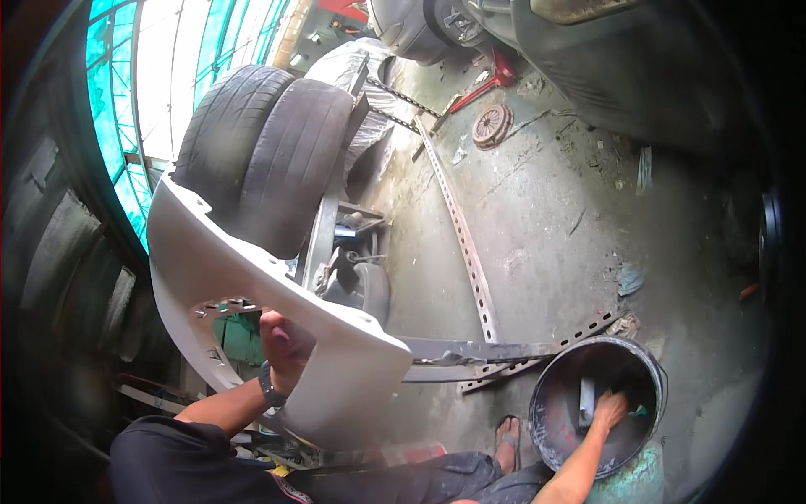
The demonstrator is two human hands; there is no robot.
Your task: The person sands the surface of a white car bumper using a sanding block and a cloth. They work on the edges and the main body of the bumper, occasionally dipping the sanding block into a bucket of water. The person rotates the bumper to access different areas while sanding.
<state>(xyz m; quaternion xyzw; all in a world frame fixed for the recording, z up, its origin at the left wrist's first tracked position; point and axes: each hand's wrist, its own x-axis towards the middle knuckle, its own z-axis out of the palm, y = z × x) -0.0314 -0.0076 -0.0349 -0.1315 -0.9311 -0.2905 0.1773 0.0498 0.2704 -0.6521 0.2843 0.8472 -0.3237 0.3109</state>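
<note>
White bumper cover (252,277) seen at centre left of frame, arched from upper left down to lower centre; left hand (285,349) closed on its inner edge by cut-out. Judged light but bulky, thin plastic, flexible, smooth painted skin likely slippery; firm rim best taken. Worn tyres (269,151) stacked behind, ribbed rubber. Perforated steel strip (462,235) laid on stained concrete floor (554,210). Lower right: right hand (610,410) reached into black round bucket (546,403); grip state cannot be told.

White car bumper (336,353); black bucket (554,412); black ribbed tyres (269,151); grey perforated metal strip (462,235); grey stained concrete floor (554,210).
</note>
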